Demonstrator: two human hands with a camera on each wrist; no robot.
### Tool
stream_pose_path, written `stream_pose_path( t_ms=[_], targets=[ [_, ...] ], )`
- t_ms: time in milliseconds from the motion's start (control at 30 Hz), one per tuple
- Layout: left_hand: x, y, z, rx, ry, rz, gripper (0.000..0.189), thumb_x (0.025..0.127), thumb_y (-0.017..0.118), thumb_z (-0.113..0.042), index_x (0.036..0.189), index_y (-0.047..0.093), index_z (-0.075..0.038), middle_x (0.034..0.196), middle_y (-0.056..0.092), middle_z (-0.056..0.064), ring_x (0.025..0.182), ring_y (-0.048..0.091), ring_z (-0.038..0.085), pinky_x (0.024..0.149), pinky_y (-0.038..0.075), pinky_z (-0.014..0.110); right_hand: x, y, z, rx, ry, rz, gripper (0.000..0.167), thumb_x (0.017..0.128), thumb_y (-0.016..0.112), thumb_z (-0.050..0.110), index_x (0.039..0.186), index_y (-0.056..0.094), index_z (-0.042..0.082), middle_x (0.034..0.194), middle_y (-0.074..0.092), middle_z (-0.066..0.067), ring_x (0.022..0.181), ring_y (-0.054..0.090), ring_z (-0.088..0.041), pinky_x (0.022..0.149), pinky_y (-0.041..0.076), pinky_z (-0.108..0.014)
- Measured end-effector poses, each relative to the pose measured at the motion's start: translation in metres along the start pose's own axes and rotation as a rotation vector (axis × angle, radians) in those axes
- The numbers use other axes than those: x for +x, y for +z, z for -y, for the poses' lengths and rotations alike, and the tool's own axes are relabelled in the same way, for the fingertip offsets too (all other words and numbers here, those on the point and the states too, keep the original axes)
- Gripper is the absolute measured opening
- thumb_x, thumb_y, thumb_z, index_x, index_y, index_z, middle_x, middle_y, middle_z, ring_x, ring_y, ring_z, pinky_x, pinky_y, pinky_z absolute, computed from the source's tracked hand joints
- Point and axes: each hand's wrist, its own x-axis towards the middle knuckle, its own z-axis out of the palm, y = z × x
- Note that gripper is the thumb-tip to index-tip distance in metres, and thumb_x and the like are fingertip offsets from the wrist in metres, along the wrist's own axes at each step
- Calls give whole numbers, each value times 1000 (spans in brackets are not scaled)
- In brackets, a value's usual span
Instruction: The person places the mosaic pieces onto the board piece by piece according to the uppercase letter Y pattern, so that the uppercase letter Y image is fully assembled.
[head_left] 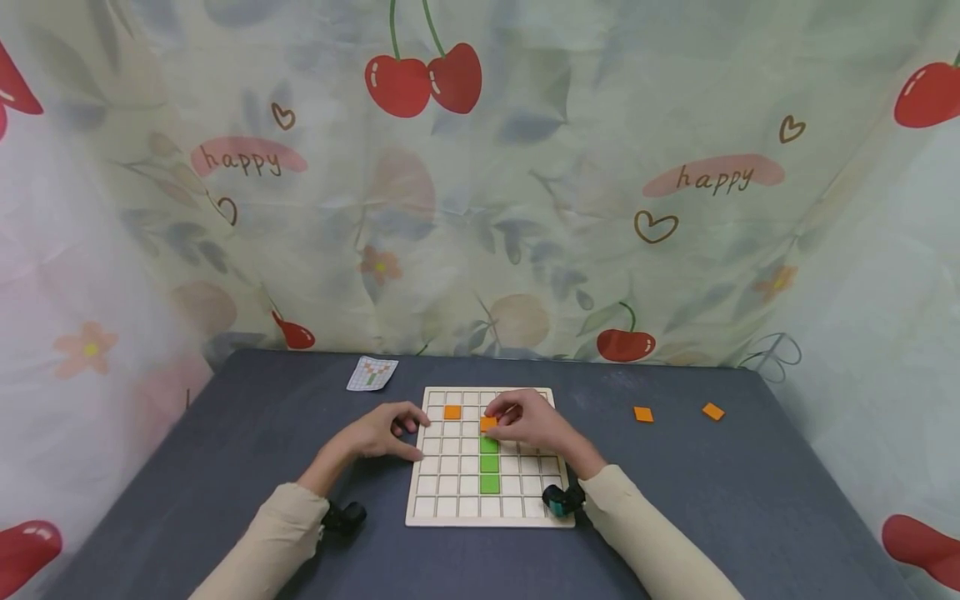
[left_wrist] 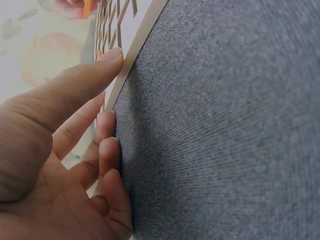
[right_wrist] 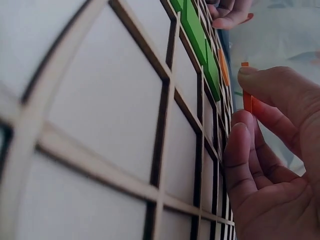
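Note:
A pale wooden grid board (head_left: 457,507) lies on the dark table, with green tiles (head_left: 489,463) in a column and one orange tile (head_left: 452,412) in an upper cell. My right hand (head_left: 536,421) pinches another orange tile (right_wrist: 247,102) between thumb and fingers, above the cell over the green column. In the right wrist view that tile stands on edge, apart from the grid. At the board's left edge rests my left hand (head_left: 377,432). Its thumb (left_wrist: 85,82) touches the rim in the left wrist view, while the other fingers lie loosely bent beside it.
Two loose orange tiles, a nearer one (head_left: 643,414) and a farther one (head_left: 713,411), lie right of the board. A small printed card (head_left: 372,374) with a coloured grid pattern sits at the back left. Behind the table (head_left: 675,500) hangs a patterned curtain (head_left: 480,208).

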Motion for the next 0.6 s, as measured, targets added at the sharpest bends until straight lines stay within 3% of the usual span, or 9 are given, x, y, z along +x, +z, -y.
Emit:
stream_pose_path(
  t_ms=[100, 333, 600],
  targets=[
    [0, 0, 1, -4, 3, 0, 43, 79, 88, -4, 116, 67, -2, 97, 55, 8, 86, 47, 24, 78, 38, 37, 1, 2, 8, -6, 0, 5, 24, 87, 79, -2, 108, 71, -8, 98, 67, -22, 83, 63, -37, 74, 50, -30],
    [0, 0, 2, -17, 16, 4, 43, 80, 88, -4, 117, 66, -2, 98, 55, 8, 86, 47, 25, 78, 38, 38, 7, 5, 1, -49, 6, 7, 23, 87, 83, 9, 107, 74, 1, 95, 69, -7, 81, 64, -22, 76, 51, -32],
    [1, 0, 3, -14, 7, 6, 43, 80, 88, -4, 117, 66, -3, 98, 54, 7, 86, 46, 24, 78, 37, 38, 13, 8, 3, -91, 60, 13, 21, 87, 83, 10, 106, 76, 5, 96, 70, -3, 80, 64, -17, 76, 52, -32]
  ],
)
